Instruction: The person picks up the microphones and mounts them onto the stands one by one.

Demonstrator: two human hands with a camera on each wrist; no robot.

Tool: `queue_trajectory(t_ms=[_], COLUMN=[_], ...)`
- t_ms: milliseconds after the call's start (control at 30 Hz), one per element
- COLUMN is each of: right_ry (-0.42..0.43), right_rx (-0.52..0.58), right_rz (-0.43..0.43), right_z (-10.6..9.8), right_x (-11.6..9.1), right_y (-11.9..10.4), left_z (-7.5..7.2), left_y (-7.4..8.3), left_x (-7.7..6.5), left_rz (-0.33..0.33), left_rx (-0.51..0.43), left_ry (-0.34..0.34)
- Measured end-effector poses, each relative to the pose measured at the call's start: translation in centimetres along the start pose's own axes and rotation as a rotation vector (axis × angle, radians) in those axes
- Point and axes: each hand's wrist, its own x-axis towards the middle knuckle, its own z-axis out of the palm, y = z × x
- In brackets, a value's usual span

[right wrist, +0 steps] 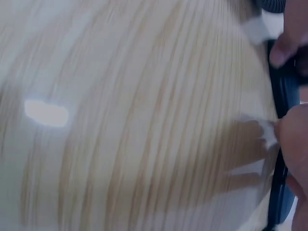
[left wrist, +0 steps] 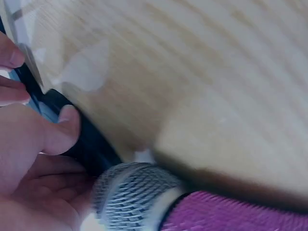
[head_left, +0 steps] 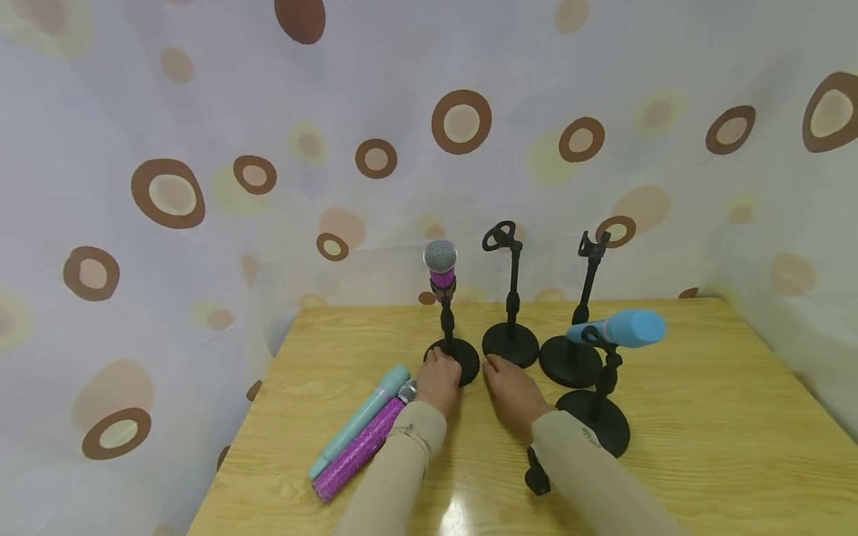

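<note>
My left hand (head_left: 439, 381) grips the round base (head_left: 467, 365) of a black microphone stand, its thumb (left wrist: 70, 126) on the rim in the left wrist view. That stand carries a purple microphone (head_left: 442, 277) with a silver mesh head. Beside it, my right hand (head_left: 512, 391) reaches forward, fingertips at the front edge of a second stand's base (head_left: 512, 346); its clip (head_left: 499, 236) holds nothing. In the right wrist view only part of the right hand (right wrist: 296, 144) shows, against dark base edges. Some of its fingers are hidden.
A teal microphone (head_left: 362, 420) and a glittery purple microphone (head_left: 362, 450) lie side by side on the left. Right of the hands stand an unloaded stand (head_left: 588, 286) and one bearing a blue microphone (head_left: 623, 328). A black clip part (head_left: 537, 476) shows beside the right sleeve.
</note>
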Motion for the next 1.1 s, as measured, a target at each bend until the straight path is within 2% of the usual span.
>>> queue_trajectory(t_ms=[100,233,333,467,567,667,767,867,967,1100], right_ry=[0.042,0.054,-0.012,-0.099,-0.109,-0.096,-0.088,-0.091,-0.107,-0.126], right_rx=[-0.044,-0.019,0.029,0.050,0.042,0.032,0.005,-0.016,-0.017,-0.017], right_rz=[0.035,0.112,0.171,0.186,0.177,0.178,0.185,0.194,0.202,0.204], right_z=[0.1,-0.3,-0.8,-1.2,-1.4,-1.7,-1.7,-1.7,-1.8,-2.0], right_x=[-0.5,-0.7,-0.8,-0.9,-0.9,-0.9,-1.0,-1.0,-1.0,-0.9], right_y=[1.4,2.9,3.6,4.0,4.1,4.0,3.8,3.7,3.4,3.2], left_z=[-0.4,-1.0,-1.1,-0.9,-1.5,-2.7,-3.7,-4.1,-3.6,-2.2], left_y=[0.4,0.8,0.7,0.4,0.9,2.1,3.8,5.2,6.1,6.8], left_x=[0.0,0.4,0.9,1.1,1.1,1.1,1.4,1.8,2.3,2.8], left_rz=[-0.012,-0.039,-0.063,-0.082,-0.098,-0.101,-0.050,0.038,0.100,0.103], left_rx=[0.028,0.056,0.073,0.079,0.104,0.130,0.118,0.073,0.049,0.047], left_ry=[-0.074,-0.183,-0.210,-0.196,-0.212,-0.246,-0.237,-0.190,-0.176,-0.190])
